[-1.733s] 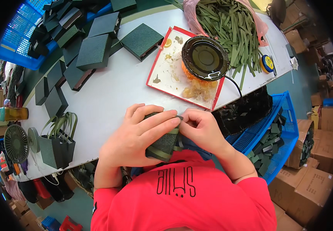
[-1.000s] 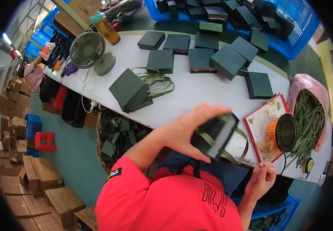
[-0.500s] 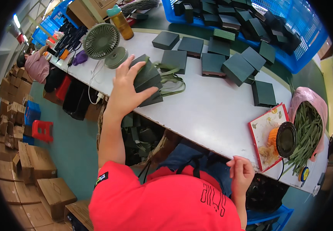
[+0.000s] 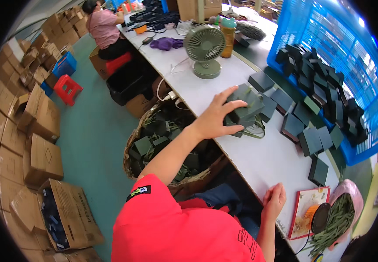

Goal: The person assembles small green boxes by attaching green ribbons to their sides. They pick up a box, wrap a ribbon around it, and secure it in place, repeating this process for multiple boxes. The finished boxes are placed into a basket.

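Observation:
My left hand [image 4: 218, 115] reaches across the near edge of the white table, its fingers and thumb spread around a stack of small dark green boxes [image 4: 246, 105]. Green ribbon loops [image 4: 255, 130] trail from the stack onto the tabletop. Close to the table's front edge, my right hand [image 4: 275, 201] is held with its fingers curled in, and nothing shows in it. More dark green boxes [image 4: 293, 127] lie loosely along the table beyond the stack.
A green fan [image 4: 204, 46] and an amber bottle [image 4: 228, 38] stand farther along. Behind the boxes leans a blue crate [image 4: 280, 41] of boxes. Below the table edge sits an open carton [image 4: 130, 146] of ribboned boxes. Green strips [image 4: 338, 218] fill a pink bag at right.
The view has swung to the left, bringing the carton under the table and the seated co-worker more into sight. My left hand stays on the stack; my right hand remains closed.

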Available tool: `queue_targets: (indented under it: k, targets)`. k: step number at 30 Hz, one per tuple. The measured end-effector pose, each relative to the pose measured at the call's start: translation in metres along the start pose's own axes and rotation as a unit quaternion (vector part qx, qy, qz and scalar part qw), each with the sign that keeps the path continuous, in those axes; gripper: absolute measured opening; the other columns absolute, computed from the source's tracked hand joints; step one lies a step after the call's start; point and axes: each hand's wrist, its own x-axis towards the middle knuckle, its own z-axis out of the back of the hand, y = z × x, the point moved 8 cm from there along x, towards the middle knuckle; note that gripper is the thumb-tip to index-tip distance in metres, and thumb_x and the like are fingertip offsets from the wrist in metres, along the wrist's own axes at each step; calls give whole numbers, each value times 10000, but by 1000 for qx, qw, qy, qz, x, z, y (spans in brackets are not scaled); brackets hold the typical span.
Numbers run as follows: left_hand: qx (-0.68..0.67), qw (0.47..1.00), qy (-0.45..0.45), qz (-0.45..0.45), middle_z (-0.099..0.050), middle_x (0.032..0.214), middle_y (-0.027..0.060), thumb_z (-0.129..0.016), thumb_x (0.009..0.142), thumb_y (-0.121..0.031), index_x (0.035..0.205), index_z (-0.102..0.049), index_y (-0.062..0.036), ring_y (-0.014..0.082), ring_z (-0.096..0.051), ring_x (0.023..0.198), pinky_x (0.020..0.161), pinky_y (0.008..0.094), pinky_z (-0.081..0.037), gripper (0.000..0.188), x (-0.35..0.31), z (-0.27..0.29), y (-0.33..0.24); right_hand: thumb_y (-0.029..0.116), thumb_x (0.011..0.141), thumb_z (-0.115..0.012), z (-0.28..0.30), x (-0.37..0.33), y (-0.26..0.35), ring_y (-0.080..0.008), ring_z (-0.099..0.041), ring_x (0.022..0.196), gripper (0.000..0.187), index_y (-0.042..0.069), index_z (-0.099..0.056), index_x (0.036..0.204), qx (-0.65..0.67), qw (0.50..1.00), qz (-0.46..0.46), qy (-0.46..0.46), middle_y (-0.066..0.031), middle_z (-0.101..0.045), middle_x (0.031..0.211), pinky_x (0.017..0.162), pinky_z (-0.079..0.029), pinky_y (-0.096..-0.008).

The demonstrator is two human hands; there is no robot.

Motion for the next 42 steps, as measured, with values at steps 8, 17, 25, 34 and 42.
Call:
queue_targets:
  k: [8, 17, 25, 34, 42]
  targets:
    - [21, 997, -67, -14, -362, 1503, 180, -821, 750, -264, 1340, -566, -184, 406, -434, 1289, 1101, 469, -375, 647, -6, -4, 2, 57, 998, -530, -105, 71, 0, -120, -636, 759, 505, -29, -378, 1471, -122, 978, 41, 163, -175, -520, 1448, 654, -521, -252]
    - [31, 998, -57, -22, -392, 1492, 168, -819, 745, -274, 1338, -572, -181, 400, -389, 1362, 1135, 456, -355, 648, -11, 4, 9, 129, 1016, -598, -183, 102, -12, -189, -690, 882, 366, -67, -474, 1299, 17, 967, -23, 251, -158, -639, 1083, 757, -581, -304]
    - [49, 996, -58, 43, -391, 1492, 201, -821, 706, -192, 1335, -559, -117, 391, -414, 1362, 1125, 456, -346, 686, -83, 78, -11, 87, 998, -611, -227, 20, -40, -172, -693, 847, 412, -109, -450, 1321, 13, 954, -28, 298, -138, -662, 1012, 760, -579, -286]
    - [123, 964, -134, 192, -331, 1534, 230, -744, 791, -199, 1390, -480, -95, 397, -405, 1368, 1120, 492, -349, 663, -208, 114, 12, 6, 996, -570, -292, -40, -118, -172, -664, 982, 438, -89, -405, 1390, 36, 888, -150, 433, -134, -621, 1157, 871, -553, -295]
    - [69, 892, -31, 445, -157, 1650, 195, -743, 867, -406, 1543, -350, -167, 433, -219, 1492, 1185, 539, -246, 818, -299, 57, 174, 88, 973, -591, -282, 25, -148, -181, -700, 814, 427, -45, -507, 1370, -201, 907, 91, 359, -178, -690, 1064, 714, -563, -321]
